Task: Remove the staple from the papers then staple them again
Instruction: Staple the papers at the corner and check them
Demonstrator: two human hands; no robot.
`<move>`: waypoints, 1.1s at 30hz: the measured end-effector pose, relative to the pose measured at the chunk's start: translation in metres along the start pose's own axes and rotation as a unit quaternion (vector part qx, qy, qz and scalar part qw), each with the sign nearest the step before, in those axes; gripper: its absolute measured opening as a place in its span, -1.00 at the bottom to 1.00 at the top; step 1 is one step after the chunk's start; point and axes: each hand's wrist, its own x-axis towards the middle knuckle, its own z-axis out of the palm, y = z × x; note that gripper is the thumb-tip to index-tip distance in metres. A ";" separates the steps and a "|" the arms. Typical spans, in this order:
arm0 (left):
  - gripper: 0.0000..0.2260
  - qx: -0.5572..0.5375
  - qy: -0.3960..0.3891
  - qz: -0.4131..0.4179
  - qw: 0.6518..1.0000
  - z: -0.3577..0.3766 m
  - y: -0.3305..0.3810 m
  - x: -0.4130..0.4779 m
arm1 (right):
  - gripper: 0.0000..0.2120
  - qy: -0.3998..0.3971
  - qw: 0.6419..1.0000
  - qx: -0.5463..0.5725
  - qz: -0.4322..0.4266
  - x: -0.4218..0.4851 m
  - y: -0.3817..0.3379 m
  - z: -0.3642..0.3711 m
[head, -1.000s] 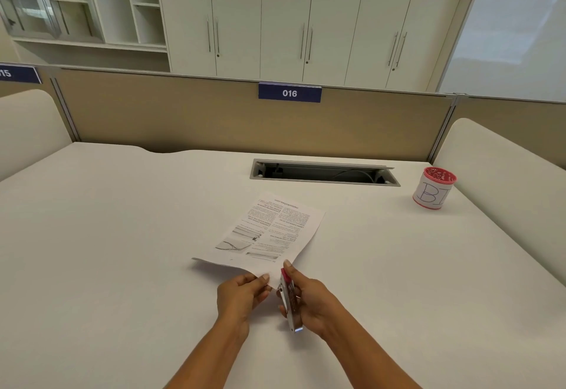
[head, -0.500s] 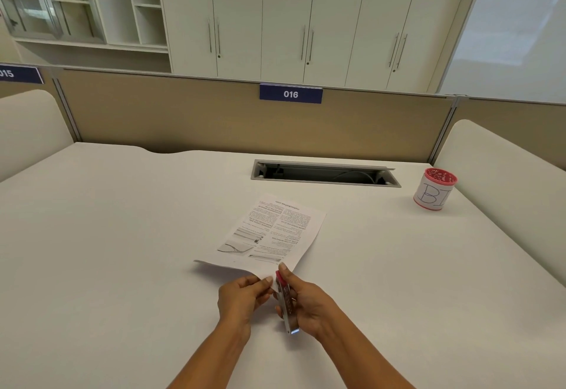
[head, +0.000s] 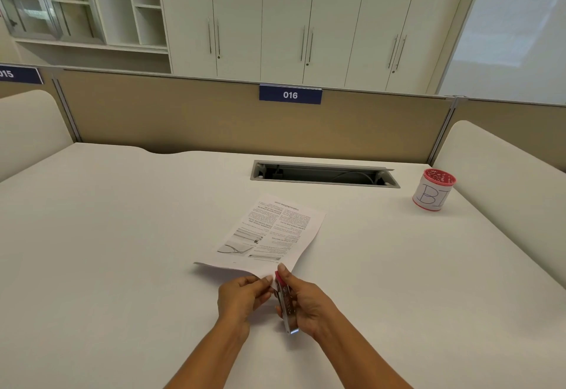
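Note:
Printed papers (head: 269, 235) lie on the white desk (head: 122, 235), their text upside down to me. The near edge of the sheets is lifted off the desk. My left hand (head: 240, 298) pinches the near right corner of the papers between thumb and fingers. My right hand (head: 306, 303) grips a small metal stapler (head: 286, 304) with a pink front end, held upright with its pink tip right at that same corner. The staple itself is hidden behind my fingers.
A red-rimmed white cup (head: 432, 190) marked with blue letters stands at the back right. An open cable slot (head: 324, 174) is set into the desk behind the papers. A tan partition (head: 214, 119) closes the far side, and padded white dividers flank both sides.
The stapler has shifted slightly left and closer to the paper corner held by my left hand. The papers stay in place.

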 end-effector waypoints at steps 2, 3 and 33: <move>-0.91 0.000 -0.001 -0.001 1.000 0.000 0.000 0.000 | -0.64 0.003 1.000 -0.002 -0.004 0.000 -0.001 0.000; -0.90 0.000 0.001 -0.001 1.000 0.000 0.001 0.000 | -0.66 0.003 1.000 0.000 -0.006 -0.001 -0.001 0.000; -0.83 0.034 0.036 0.011 0.999 0.004 -0.006 0.000 | -0.66 0.031 0.999 -0.019 -0.013 0.002 0.001 0.003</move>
